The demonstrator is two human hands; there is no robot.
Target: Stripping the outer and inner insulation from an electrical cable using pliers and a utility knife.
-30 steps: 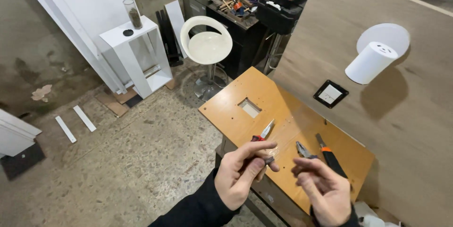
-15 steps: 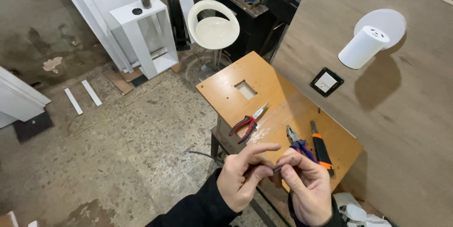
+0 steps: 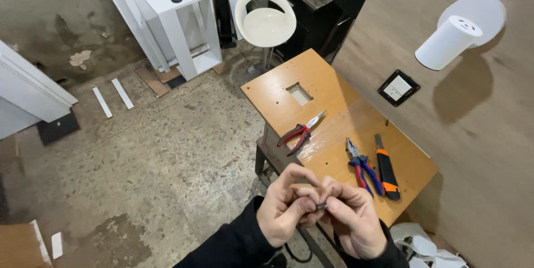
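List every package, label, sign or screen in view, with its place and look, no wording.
None that can be made out.
Closest thing: a wall switch plate on the wooden panel at right, square, white in a black frame.
Crumpled white plastic wrapping lies on the floor at lower right, unmarked as far as visible.

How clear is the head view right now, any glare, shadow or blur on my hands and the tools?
Head view: even light, a mild sheen on the orange table; the white cylinder lamp throws a soft shadow on the wall; both pliers are sharp; the left hand and right hand are slightly soft, and the small item pinched between them is too small to identify.
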